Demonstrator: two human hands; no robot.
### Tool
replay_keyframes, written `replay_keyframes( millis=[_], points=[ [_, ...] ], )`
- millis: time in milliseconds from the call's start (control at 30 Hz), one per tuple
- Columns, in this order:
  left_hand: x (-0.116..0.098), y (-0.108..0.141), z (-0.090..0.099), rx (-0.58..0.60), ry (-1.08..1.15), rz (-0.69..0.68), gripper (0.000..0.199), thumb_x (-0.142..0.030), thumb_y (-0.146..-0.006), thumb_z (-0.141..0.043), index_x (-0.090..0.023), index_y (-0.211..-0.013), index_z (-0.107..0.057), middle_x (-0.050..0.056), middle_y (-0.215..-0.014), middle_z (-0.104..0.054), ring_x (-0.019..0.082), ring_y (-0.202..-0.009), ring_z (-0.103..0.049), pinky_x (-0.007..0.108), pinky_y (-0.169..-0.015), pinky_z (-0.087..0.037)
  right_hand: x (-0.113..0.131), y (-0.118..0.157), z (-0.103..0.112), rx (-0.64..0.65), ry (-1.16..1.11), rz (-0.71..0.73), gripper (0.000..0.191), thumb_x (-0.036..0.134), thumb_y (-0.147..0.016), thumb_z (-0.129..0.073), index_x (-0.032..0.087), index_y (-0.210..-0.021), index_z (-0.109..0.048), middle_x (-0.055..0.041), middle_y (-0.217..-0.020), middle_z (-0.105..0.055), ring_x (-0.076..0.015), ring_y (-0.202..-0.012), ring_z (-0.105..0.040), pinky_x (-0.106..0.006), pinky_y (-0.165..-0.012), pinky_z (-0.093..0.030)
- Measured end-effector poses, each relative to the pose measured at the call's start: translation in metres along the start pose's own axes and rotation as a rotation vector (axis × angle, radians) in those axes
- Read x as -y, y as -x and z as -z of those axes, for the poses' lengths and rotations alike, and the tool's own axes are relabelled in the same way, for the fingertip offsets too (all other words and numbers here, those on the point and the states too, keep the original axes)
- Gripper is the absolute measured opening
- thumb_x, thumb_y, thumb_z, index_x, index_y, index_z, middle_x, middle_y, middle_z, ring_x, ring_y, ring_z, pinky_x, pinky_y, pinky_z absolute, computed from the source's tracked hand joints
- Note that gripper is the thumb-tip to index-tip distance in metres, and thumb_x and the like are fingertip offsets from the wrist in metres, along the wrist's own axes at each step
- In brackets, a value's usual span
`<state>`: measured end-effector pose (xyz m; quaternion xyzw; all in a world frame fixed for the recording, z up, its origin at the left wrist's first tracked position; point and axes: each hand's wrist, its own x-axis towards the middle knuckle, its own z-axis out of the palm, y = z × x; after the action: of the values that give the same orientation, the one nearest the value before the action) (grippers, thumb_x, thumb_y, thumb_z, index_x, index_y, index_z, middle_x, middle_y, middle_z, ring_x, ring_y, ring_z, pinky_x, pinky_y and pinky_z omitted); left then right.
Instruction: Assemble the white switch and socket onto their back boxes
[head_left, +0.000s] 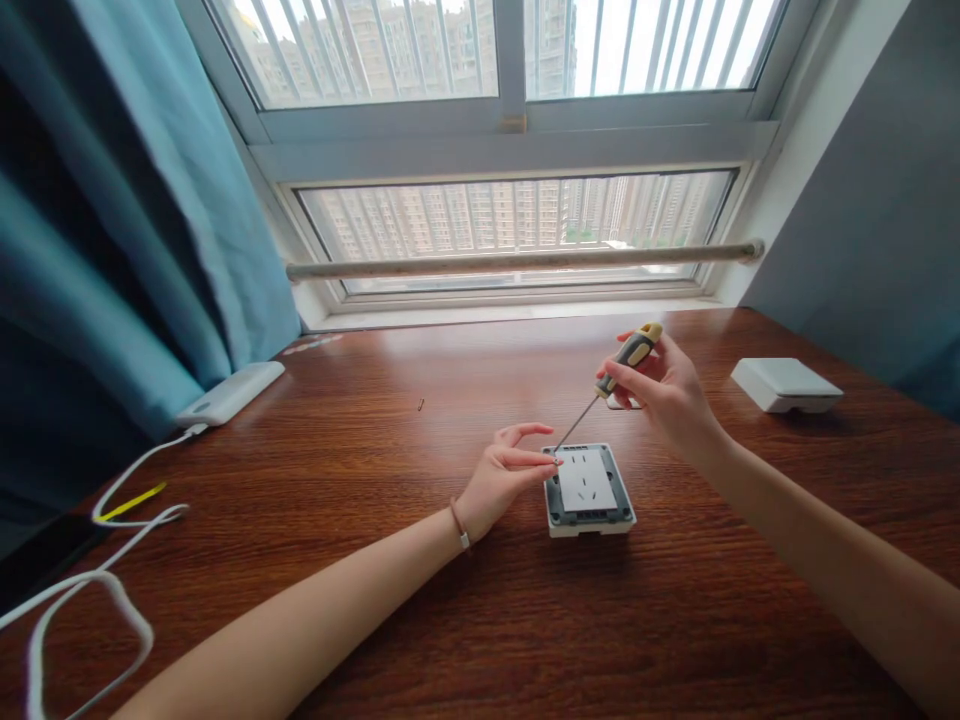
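A five-hole wall socket (589, 482) with a grey frame sits on the brown wooden tabletop (480, 640), well in from its far edge. The right hand (664, 390) grips a yellow-and-grey screwdriver (632, 358), angled to the socket's far-left corner, where the left hand (506, 475) narrows its fingers (around what, I cannot tell). Near the tabletop's right edge stands a white box (791, 385).

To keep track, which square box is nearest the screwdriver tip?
The slotted box, by the left hand; the other box, far right, has a plain top.
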<state>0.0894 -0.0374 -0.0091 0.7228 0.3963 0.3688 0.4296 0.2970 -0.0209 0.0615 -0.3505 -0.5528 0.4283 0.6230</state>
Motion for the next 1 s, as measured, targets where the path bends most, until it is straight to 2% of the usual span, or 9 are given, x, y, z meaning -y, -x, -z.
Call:
replay_keyframes(
  millis=[133, 467, 700, 1000],
  points=[
    [-0.001, 0.001, 0.0, 0.029, -0.05, -0.029, 0.01, -0.029, -0.073, -0.065, -0.028, -0.079, -0.072, 0.0, -0.118, -0.057, 0.023, -0.117, -0.039, 0.04, -0.104, -0.023, 0.0, 0.0, 0.001, 0.0, 0.036, -0.006, 0.037, 0.026, -0.069, -0.07, 0.018, -0.096, -0.047, 0.0001, -0.066, -0.062, -0.0119, -0.053, -0.057, -0.019, -0.039, -0.036],
    [0.002, 0.0, 0.0, 0.042, -0.084, -0.043, 0.008, -0.029, -0.072, -0.066, -0.028, -0.077, -0.073, 0.001, -0.114, -0.06, 0.023, -0.115, -0.041, 0.04, -0.102, -0.025, 0.003, 0.005, -0.006, 0.093, 0.09, 0.041, 0.036, 0.022, -0.069, -0.069, 0.018, -0.096, -0.046, 0.0029, -0.066, -0.058, -0.0058, -0.044, -0.047, -0.018, -0.036, -0.036],
    [0.002, 0.0, 0.0, 0.046, -0.086, -0.043, 0.008, -0.029, -0.072, -0.067, -0.027, -0.076, -0.073, 0.001, -0.114, -0.06, 0.023, -0.115, -0.041, 0.04, -0.102, -0.025, 0.004, 0.006, -0.007, 0.085, 0.09, 0.064, 0.034, 0.02, -0.07, -0.067, 0.019, -0.096, -0.045, 0.0026, -0.066, -0.058, -0.007, -0.047, -0.048, -0.018, -0.037, -0.037],
    [0.002, 0.0, 0.0, 0.044, -0.07, -0.049, 0.006, -0.029, -0.071, -0.067, -0.026, -0.073, -0.073, 0.001, -0.113, -0.06, 0.022, -0.115, -0.041, 0.039, -0.102, -0.025, 0.007, 0.01, -0.011, 0.142, 0.112, 0.083, 0.036, 0.021, -0.07, -0.068, 0.02, -0.098, -0.045, 0.0029, -0.069, -0.058, -0.0064, -0.047, -0.049, -0.019, -0.039, -0.04]
  ],
)
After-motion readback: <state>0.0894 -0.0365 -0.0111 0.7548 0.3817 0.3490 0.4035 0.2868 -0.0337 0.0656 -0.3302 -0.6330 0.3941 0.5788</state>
